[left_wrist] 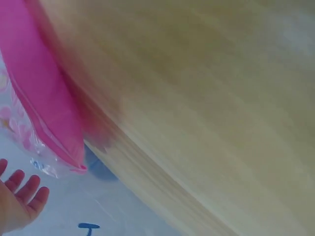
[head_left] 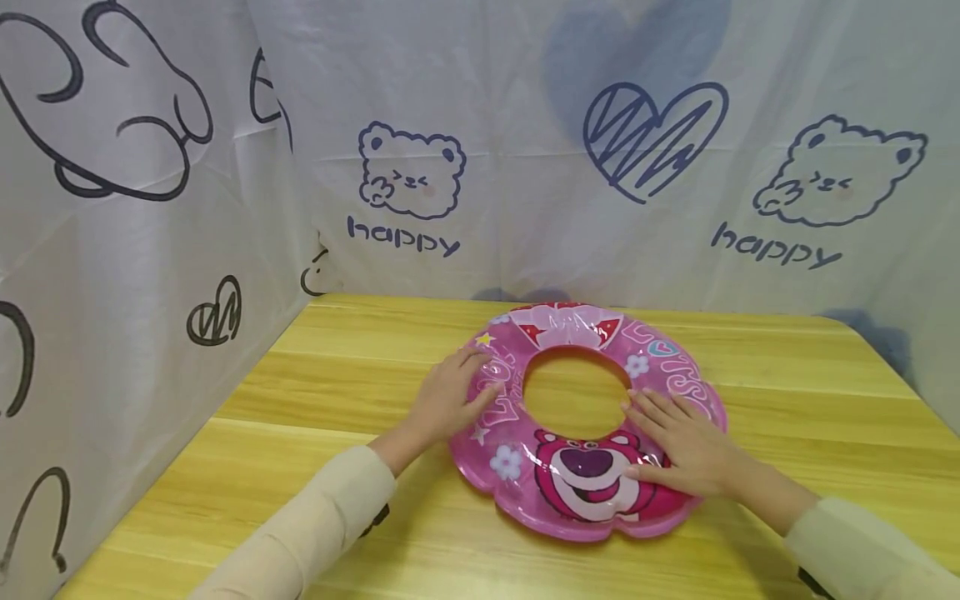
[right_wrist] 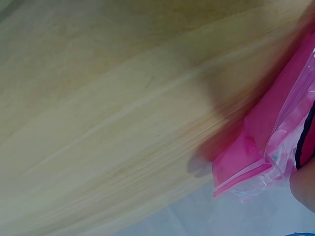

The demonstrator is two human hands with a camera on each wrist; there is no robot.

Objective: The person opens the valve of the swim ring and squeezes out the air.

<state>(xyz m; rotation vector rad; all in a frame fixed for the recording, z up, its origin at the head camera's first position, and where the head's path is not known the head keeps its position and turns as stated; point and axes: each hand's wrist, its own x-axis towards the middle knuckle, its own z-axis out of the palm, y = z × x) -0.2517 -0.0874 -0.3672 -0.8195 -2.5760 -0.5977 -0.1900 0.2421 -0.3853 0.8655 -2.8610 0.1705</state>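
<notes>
A pink inflatable swim ring [head_left: 581, 479] lies flat on the wooden table, with a bear face printed on its near side and a bow on the far side. My left hand [head_left: 452, 396] is at the ring's left side, fingers extended over the rim. On the ring's right side, my right hand [head_left: 693, 446] rests with spread, nearly straight fingers beside the bear print. In the left wrist view the ring's pink underside [left_wrist: 54, 98] shows, with fingertips of the left hand [left_wrist: 19, 201] near its edge. Only a bit of the right hand [right_wrist: 304, 184] appears in the right wrist view.
The yellow wood-grain table [head_left: 360, 358] extends around the ring. White cloth hangs behind it [head_left: 525, 208] and along the left, printed with bears, hearts and "happy". Pale padded sleeves [head_left: 322, 508] cover both forearms.
</notes>
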